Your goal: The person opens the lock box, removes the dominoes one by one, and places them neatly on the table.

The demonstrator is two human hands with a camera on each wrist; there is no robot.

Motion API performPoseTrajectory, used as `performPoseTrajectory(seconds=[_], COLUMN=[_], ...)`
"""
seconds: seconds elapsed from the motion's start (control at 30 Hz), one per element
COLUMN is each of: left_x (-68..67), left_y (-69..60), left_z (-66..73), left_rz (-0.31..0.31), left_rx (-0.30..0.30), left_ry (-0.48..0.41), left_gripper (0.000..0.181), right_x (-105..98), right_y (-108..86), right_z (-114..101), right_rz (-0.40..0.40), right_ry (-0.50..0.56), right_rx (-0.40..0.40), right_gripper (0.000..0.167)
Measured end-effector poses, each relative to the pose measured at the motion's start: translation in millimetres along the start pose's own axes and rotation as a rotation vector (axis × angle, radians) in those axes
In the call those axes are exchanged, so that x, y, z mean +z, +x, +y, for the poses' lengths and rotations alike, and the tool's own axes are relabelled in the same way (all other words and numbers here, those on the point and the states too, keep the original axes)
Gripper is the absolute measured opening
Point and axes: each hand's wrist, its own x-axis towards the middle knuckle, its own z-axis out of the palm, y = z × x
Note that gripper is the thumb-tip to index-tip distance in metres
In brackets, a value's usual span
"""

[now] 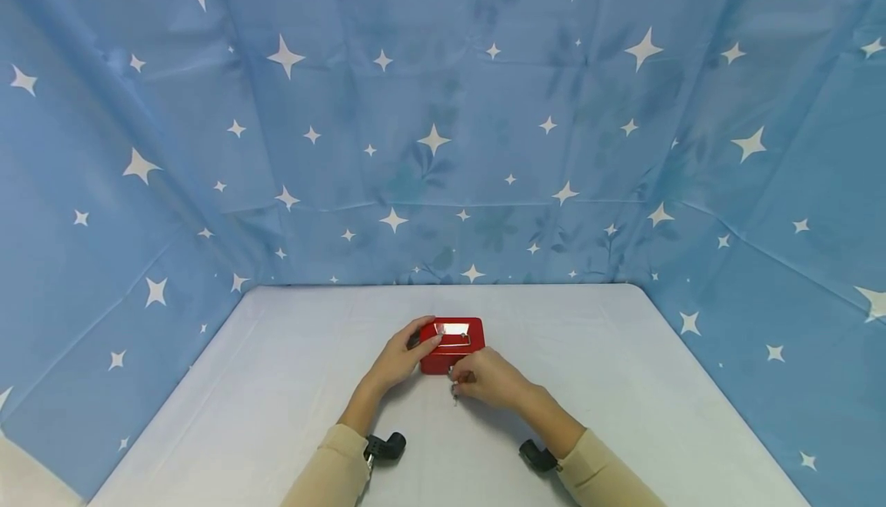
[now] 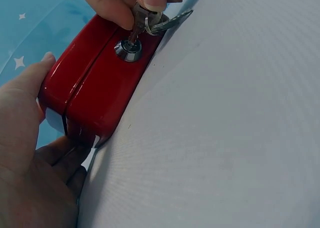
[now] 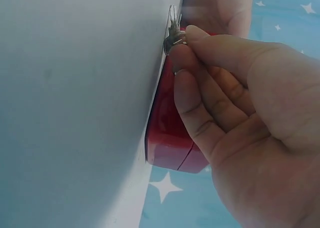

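A small red metal cash box (image 1: 432, 365) stands on the white-covered table with its lid down and a folding handle on top. My left hand (image 1: 396, 359) holds it by its left side, thumb on the lid and fingers at the end wall. My right hand (image 1: 493, 378) is at the front, where thumb and index finger pinch a key (image 2: 141, 19). The key's blade sits in the round silver lock (image 2: 129, 51) on the box front. From the key's ring hangs a second key (image 2: 174, 22), and the lock is hidden behind my fingers in the right wrist view.
The white tabletop (image 1: 263, 384) stretches around the box on all sides. Blue star-printed curtains (image 1: 429, 168) rise behind the table and along both sides. Dark wrist cameras (image 1: 388, 446) are strapped at both sleeves.
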Motion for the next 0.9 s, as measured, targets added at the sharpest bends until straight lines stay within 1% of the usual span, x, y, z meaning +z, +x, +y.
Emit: performPoseTrajectory(seconds=[0.17, 0.37, 0.57, 0.9], left_x=[0.4, 2.9, 5.5, 0.6], left_y=[-0.9, -1.3, -0.9, -1.5], left_z=[-1.2, -0.4, -0.3, 1.3], left_rz=[-0.002, 0.017, 0.035, 0.001], left_rx=[-0.004, -0.008, -0.031, -0.007], left_ry=[0.004, 0.017, 0.02, 0.024], left_gripper=[0.053, 0.052, 0.051, 0.054], right_x=[1.0, 0.6, 0.5, 0.6], right_y=[-0.9, -1.5, -2.4, -1.4], right_z=[0.4, -1.2, -2.4, -4.6], right_rz=[-0.01, -0.012, -0.005, 0.026], right_ry=[-0.004, -0.017, -0.032, -0.048], right_rx=[0.014, 0.016, 0.013, 0.011], right_gripper=[0.014, 0.016, 0.016, 0.016])
